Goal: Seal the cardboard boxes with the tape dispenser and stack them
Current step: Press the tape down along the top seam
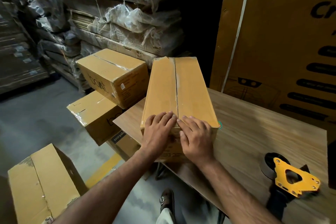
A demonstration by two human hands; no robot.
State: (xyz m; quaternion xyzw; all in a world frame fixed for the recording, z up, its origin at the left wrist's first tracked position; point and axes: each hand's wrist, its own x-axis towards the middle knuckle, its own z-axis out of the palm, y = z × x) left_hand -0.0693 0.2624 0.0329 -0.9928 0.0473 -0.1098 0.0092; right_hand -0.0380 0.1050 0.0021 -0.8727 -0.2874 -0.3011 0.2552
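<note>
Both hands lie flat, fingers straight, pressing the near end of a taped box [179, 92] on the wooden table [254, 132]: left hand [158, 131] beside right hand [197, 138], perhaps touching at the seam. The yellow tape dispenser [291, 178] lies near right.

Both hands flat on near end of taped box [179, 92] on worktop [254, 132]: left hand [160, 129], right hand [196, 138], fingers straight at the seam. Tape dispenser [292, 178] lies right, apart. Stacked boxes [109, 89] left of worktop.
</note>
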